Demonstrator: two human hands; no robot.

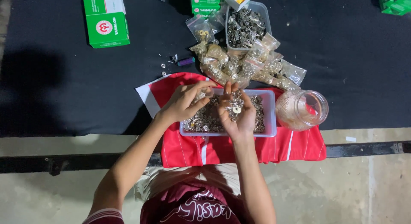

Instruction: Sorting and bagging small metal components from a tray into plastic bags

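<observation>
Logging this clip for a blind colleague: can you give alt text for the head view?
Seen from above, the right hand cups small silver metal fasteners over a clear rectangular plastic tray full of them, while the left hand holds a small clear bag. A clear plastic jar lies beside the tray.

Two trays (269, 117) of metal fasteners — four green boxes (106, 20) — one jar (302, 109)

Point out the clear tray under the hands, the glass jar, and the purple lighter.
clear tray (269, 114), head view, right wall.
glass jar (319, 105), head view, open mouth rim.
purple lighter (186, 61), head view, body middle.
</observation>
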